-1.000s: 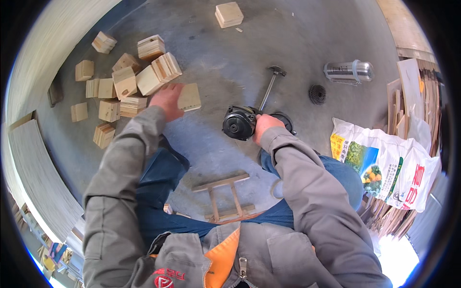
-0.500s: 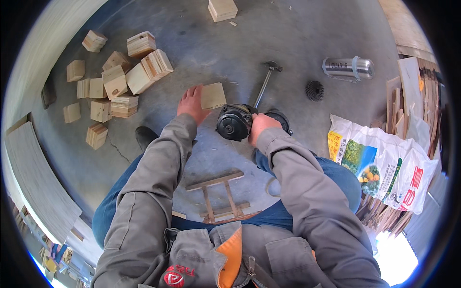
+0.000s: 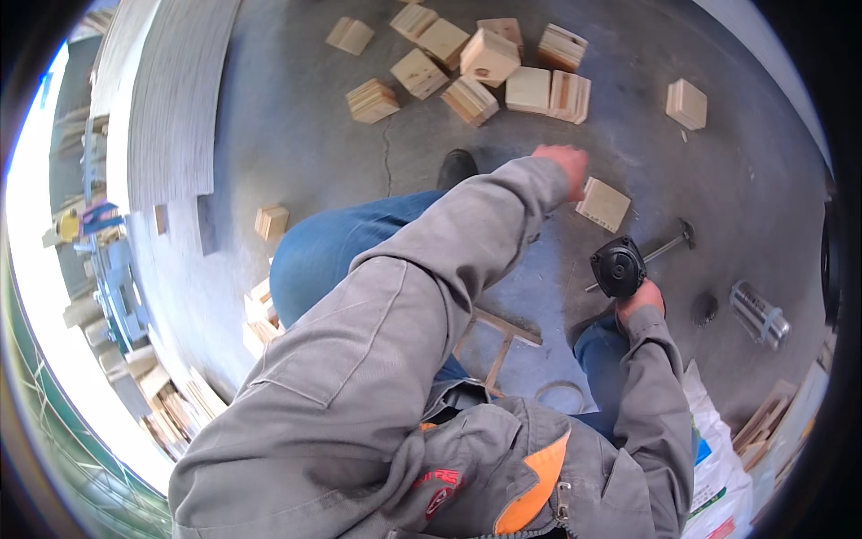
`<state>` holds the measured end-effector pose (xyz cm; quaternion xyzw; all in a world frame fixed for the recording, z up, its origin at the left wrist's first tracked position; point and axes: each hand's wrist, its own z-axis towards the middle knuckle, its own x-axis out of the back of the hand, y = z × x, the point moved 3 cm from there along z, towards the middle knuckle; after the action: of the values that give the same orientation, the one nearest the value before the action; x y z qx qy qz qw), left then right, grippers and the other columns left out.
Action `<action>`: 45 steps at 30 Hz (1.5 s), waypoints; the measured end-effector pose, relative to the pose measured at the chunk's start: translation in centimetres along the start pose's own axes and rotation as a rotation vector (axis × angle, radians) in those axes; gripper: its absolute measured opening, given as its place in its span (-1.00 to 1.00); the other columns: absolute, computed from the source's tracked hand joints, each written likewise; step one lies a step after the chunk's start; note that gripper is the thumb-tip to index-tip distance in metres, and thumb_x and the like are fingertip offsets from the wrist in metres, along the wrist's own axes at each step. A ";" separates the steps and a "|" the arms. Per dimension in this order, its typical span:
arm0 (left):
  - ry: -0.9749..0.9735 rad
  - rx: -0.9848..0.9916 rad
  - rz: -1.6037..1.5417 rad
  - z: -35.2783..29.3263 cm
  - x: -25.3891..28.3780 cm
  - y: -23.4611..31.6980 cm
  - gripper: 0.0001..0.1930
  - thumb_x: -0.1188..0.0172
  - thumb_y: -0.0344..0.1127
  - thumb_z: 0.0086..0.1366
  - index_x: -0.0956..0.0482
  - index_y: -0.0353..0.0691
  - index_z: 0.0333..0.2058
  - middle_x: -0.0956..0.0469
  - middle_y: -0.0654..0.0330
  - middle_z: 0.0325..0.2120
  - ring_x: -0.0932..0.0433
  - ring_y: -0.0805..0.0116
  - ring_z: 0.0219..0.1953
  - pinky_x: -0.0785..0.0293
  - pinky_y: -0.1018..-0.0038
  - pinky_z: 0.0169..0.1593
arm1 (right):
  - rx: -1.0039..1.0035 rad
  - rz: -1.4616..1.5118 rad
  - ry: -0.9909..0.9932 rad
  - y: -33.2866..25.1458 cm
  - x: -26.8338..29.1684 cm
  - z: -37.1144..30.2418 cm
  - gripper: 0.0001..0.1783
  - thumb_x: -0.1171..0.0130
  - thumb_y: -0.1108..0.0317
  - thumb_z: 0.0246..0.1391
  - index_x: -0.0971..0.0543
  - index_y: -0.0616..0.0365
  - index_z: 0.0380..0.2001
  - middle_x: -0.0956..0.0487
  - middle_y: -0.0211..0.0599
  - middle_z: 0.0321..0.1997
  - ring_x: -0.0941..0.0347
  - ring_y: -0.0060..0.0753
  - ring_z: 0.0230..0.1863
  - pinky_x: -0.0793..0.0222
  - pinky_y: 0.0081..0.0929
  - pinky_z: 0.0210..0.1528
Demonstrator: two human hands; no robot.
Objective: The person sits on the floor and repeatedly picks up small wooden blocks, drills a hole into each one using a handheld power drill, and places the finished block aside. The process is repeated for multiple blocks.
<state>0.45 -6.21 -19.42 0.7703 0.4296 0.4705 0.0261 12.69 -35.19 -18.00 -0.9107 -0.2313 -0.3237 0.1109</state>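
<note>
My left hand [image 3: 564,168] is beside a square block of stacked wooden boards [image 3: 603,205] on the floor, close to its left edge. Its fingers point away and are partly blurred, so whether they touch the block is unclear. In my right hand [image 3: 642,298] is a black nail gun [image 3: 618,267], its round cap facing up, with my fingers wrapped around its grip. A hammer [image 3: 669,244] with a metal shaft lies just beyond the nail gun, partly behind it.
Several wooden blocks [image 3: 489,56] lie grouped at the far side, and one block [image 3: 687,104] sits apart at far right. A dark nail coil [image 3: 705,309] and steel flask [image 3: 760,313] lie to the right. A small wooden frame [image 3: 503,334] stands between my legs; stacked sheets [image 3: 175,108] are at left.
The view has swung left, shifting the scene rightward and turning it. My left hand's fingers no longer lie visibly spread beside the block. My right hand still holds the nail gun.
</note>
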 end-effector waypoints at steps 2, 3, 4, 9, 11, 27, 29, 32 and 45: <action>0.032 -0.041 -0.039 -0.4 1.5 1.1 -0.43 -0.47 -0.01 0.12 -0.65 -0.21 0.05 -0.65 -0.05 0.05 -0.61 -0.03 0.15 -0.53 0.14 0.23 | 0.019 -0.035 0.019 0.3 -0.8 0.4 -0.60 -0.36 0.28 0.06 -0.69 0.03 0.01 -0.71 -0.03 0.05 -0.61 0.09 0.14 -0.53 -0.16 0.19; 0.059 -0.068 -0.046 -0.7 2.2 1.9 -0.47 -0.48 -0.04 0.12 -0.68 -0.22 0.01 -0.68 -0.05 0.02 -0.64 -0.01 0.11 -0.56 0.17 0.19 | 0.026 -0.048 0.028 0.4 -1.0 0.6 -0.59 -0.35 0.27 0.06 -0.68 0.03 0.02 -0.71 -0.03 0.05 -0.61 0.09 0.14 -0.53 -0.16 0.19; 0.084 -0.090 -0.053 -1.3 3.1 2.6 -0.51 -0.48 -0.07 0.12 -0.72 -0.22 -0.02 -0.70 -0.05 -0.02 -0.67 0.00 0.08 -0.59 0.20 0.16 | 0.038 -0.061 0.026 0.3 -1.0 0.5 -0.59 -0.35 0.27 0.07 -0.68 0.04 0.03 -0.71 -0.03 0.05 -0.61 0.10 0.15 -0.53 -0.15 0.19; 0.005 -0.155 -0.013 -3.3 9.2 5.2 -0.33 -0.49 0.02 0.15 -0.60 -0.18 0.18 -0.66 0.01 0.09 -0.60 -0.01 0.18 -0.51 0.18 0.25 | 0.048 -0.137 0.067 -0.6 -0.6 -0.8 -0.58 -0.31 0.28 0.07 -0.67 0.06 0.04 -0.70 -0.01 0.06 -0.60 0.11 0.16 -0.52 -0.14 0.20; 0.030 -0.169 0.059 -3.5 12.2 4.9 -0.30 -0.50 0.03 0.13 -0.59 -0.16 0.21 -0.66 0.03 0.09 -0.61 -0.01 0.17 -0.51 0.20 0.26 | 0.083 -0.131 0.070 0.7 -1.2 0.1 -0.57 -0.30 0.29 0.07 -0.67 0.07 0.05 -0.70 0.00 0.07 -0.60 0.11 0.16 -0.52 -0.14 0.20; 0.311 0.924 -0.021 -37.4 0.3 -46.5 -0.25 -0.46 0.03 0.03 -0.61 -0.26 0.17 -0.62 -0.14 0.12 -0.58 -0.06 0.21 -0.50 0.19 0.28 | 0.099 -0.113 0.064 1.0 -2.8 1.7 -0.55 -0.42 0.32 -0.05 -0.69 0.09 -0.02 -0.72 0.01 0.02 -0.64 0.09 0.11 -0.55 -0.20 0.16; 0.253 1.099 -0.083 -41.2 -5.6 -48.9 -0.21 -0.47 0.03 0.03 -0.57 -0.21 0.24 -0.53 -0.12 0.25 -0.49 -0.03 0.31 -0.42 0.20 0.37 | 0.072 0.036 0.064 3.7 -3.5 2.9 -0.53 -0.43 0.39 -0.08 -0.68 0.14 -0.01 -0.74 -0.04 -0.02 -0.69 -0.08 0.04 -0.56 -0.25 0.12; 0.152 1.227 -0.050 -45.9 -10.0 -49.5 -0.21 -0.46 0.02 0.07 -0.53 -0.12 0.29 -0.32 -0.10 0.41 -0.33 -0.05 0.42 -0.30 0.21 0.45 | 0.060 0.109 0.078 3.6 -3.4 2.8 -0.51 -0.45 0.48 -0.19 -0.67 0.19 -0.06 -0.74 -0.09 -0.09 -0.70 -0.19 0.00 -0.56 -0.30 0.09; 0.085 1.404 -0.019 -46.8 -9.7 -58.7 -0.18 -0.42 0.25 0.10 -0.58 -0.01 0.29 0.05 -0.09 0.57 0.03 -0.07 0.59 -0.03 0.24 0.56 | -0.004 0.170 0.006 4.0 -2.6 3.7 -0.41 -0.38 0.48 -0.15 -0.64 0.13 0.08 -0.73 -0.22 0.03 -0.68 -0.18 0.06 -0.59 -0.24 0.17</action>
<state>-73.74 7.09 -26.32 0.5821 0.6392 0.1114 -0.4900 14.85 -38.29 -22.67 -0.9264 -0.1520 -0.3162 0.1367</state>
